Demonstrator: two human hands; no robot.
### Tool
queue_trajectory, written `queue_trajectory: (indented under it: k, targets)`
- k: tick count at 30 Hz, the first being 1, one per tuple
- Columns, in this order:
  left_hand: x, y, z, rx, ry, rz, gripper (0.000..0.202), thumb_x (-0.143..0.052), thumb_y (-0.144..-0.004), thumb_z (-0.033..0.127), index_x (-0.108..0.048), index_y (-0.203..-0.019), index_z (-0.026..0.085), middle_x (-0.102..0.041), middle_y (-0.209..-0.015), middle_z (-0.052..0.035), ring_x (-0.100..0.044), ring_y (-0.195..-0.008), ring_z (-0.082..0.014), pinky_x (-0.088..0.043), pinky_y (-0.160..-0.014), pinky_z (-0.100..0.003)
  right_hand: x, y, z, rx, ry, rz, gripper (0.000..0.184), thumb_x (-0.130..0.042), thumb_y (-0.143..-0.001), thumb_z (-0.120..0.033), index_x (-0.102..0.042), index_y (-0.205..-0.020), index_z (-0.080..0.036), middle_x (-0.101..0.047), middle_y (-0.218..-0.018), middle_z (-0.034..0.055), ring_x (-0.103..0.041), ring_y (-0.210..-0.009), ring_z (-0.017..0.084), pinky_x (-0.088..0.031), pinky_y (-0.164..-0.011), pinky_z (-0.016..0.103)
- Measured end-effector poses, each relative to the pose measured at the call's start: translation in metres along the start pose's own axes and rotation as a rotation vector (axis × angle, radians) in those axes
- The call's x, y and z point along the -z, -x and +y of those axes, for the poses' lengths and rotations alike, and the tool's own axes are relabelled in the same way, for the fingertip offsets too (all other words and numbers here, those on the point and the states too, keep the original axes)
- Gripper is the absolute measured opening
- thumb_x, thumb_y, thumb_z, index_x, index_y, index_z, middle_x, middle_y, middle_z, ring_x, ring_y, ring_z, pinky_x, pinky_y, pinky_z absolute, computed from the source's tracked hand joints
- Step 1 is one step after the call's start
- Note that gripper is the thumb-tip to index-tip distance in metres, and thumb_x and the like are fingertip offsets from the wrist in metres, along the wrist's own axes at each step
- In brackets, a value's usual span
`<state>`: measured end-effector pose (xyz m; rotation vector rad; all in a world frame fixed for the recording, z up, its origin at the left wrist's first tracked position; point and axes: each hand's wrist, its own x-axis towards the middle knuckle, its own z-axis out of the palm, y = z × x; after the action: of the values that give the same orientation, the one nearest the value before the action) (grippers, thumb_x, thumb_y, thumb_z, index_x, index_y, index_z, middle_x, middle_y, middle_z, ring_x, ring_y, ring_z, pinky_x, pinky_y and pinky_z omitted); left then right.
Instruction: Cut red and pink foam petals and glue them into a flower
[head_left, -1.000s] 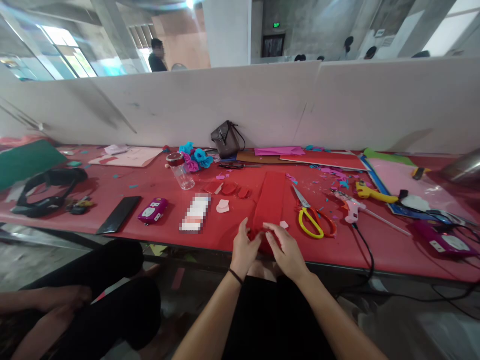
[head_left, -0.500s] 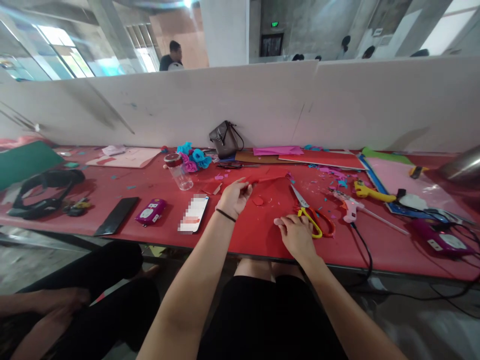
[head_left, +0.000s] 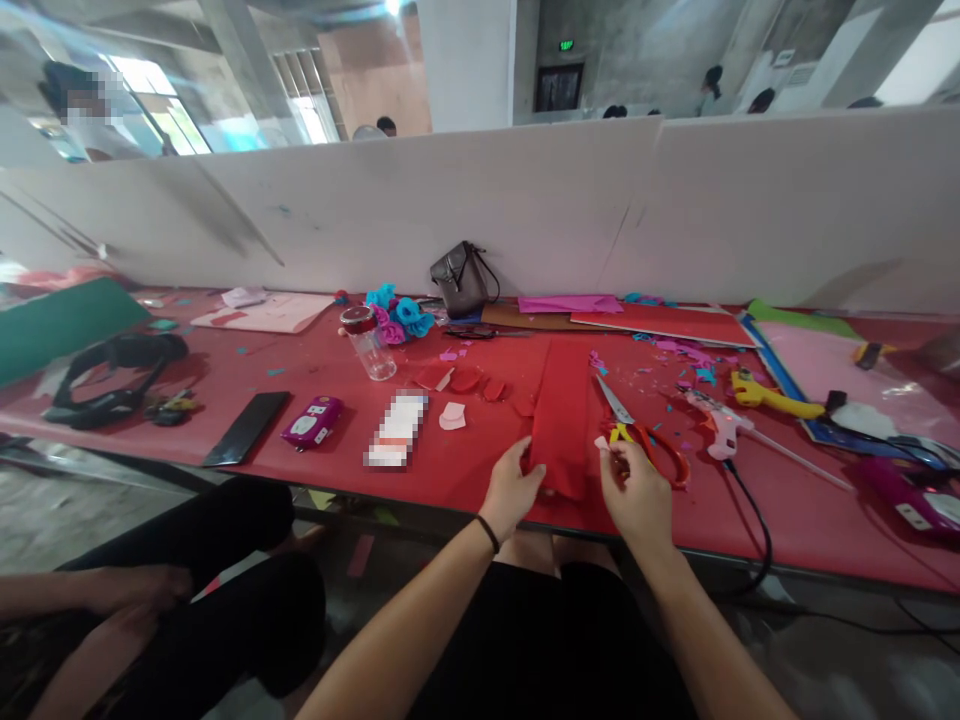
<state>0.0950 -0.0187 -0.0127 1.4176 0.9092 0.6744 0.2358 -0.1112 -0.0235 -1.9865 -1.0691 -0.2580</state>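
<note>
Red flat strip in left hand; pale scrap in right hand.

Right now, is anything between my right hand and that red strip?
Nothing visible does. The right hand, pinching a small pale scrap, is just right of the red strip with only bare table between. The left hand touches the strip's near left edge.

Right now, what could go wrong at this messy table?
The right hand pinches a scrap right beside the scissors; a finger might get nicked. The glue gun has a cord drooping off the table edge, so a knee could snag it and drag the gun down.
</note>
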Motion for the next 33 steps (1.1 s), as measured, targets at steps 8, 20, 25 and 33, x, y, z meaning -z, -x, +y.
queue_trajectory:
  k: [8,20,25,33]
  targets:
    - [0.014,-0.044,0.007,-0.472,-1.043,0.065,0.036,-0.042,-0.089,0.014,-0.062,-0.119,0.014,-0.063,-0.117,-0.0135,-0.058,-0.105,-0.0216,-0.046,-0.096,-0.037,-0.013,0.018,0.001,0.217,-0.072,-0.123,0.023,-0.039,-0.096,-0.035,-0.056,-0.094,-0.02,-0.07,-0.085,0.0091,-0.067,-0.078,0.022,-0.05,-0.068,0.032]
    - [0.025,-0.073,0.008,-0.683,-1.019,0.06,0.033,-0.046,-0.083,0.005,-0.065,-0.108,0.014,-0.06,-0.126,-0.0124,-0.055,-0.116,-0.0197,-0.043,-0.103,-0.037,-0.017,0.015,0.006,0.166,-0.069,-0.111,0.029,-0.037,-0.097,-0.041,-0.056,-0.092,-0.02,-0.072,-0.082,0.0087,-0.07,-0.073,0.022,-0.05,-0.062,0.029]
    - [0.024,0.019,-0.01,-0.497,-0.847,0.317,0.016,-0.056,-0.085,0.022,-0.067,-0.095,0.017,-0.063,-0.093,-0.0087,-0.058,-0.089,-0.0211,-0.05,-0.086,-0.041,-0.016,0.016,-0.006,0.034,-0.108,-0.156,0.036,-0.04,-0.093,-0.052,-0.058,-0.088,-0.021,-0.073,-0.079,0.0089,-0.071,-0.07,0.023,-0.049,-0.058,0.029]
    - [0.033,0.024,-0.022,-0.417,-0.877,0.264,0.014,-0.065,-0.076,0.018,-0.067,-0.089,0.018,-0.063,-0.095,-0.0084,-0.057,-0.095,-0.0238,-0.045,-0.091,-0.045,-0.016,0.028,-0.032,-0.208,-0.458,-0.281,0.028,-0.053,-0.086,-0.05,-0.059,-0.091,-0.023,-0.074,-0.089,0.008,-0.071,-0.076,0.022,-0.054,-0.07,0.033]
